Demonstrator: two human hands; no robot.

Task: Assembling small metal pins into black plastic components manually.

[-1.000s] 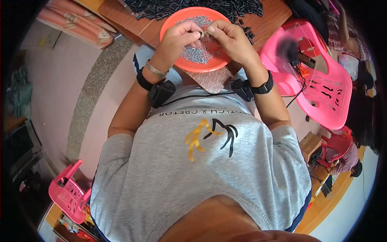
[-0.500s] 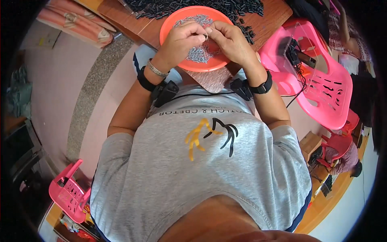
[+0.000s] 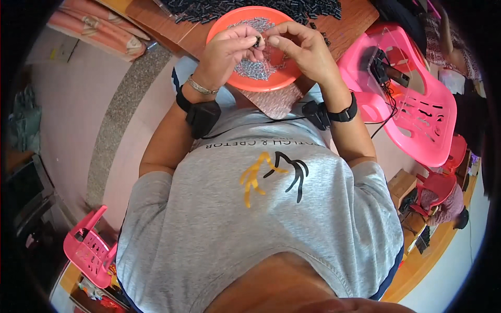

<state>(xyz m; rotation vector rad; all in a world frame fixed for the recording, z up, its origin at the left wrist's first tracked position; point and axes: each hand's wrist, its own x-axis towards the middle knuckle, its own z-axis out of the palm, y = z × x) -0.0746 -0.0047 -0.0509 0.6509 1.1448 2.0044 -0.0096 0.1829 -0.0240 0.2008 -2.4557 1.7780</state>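
A round orange-red basin (image 3: 263,86) sits at the table's near edge, with many small silvery metal pieces (image 3: 253,69) inside. Above its left half, my left hand (image 3: 232,49) pinches a small black part (image 3: 257,41) between thumb and fingers. My right hand (image 3: 308,52) is over the basin's right side, thumb and forefinger tips drawn close together. Whatever may be between them is too small to make out. A little space separates the two hands' fingertips.
Small black cylindrical parts (image 3: 209,10) lie heaped on the brown table (image 3: 355,23) beyond the basin. To the right stands a pink plastic chair (image 3: 428,115) with a black device and cable (image 3: 383,73). Another pink chair (image 3: 91,255) is at lower left. People sit at the far right.
My fingertips have parted; the right hand has shifted slightly right and loosened its bend. The black part in my left hand shows more clearly and has moved slightly left.
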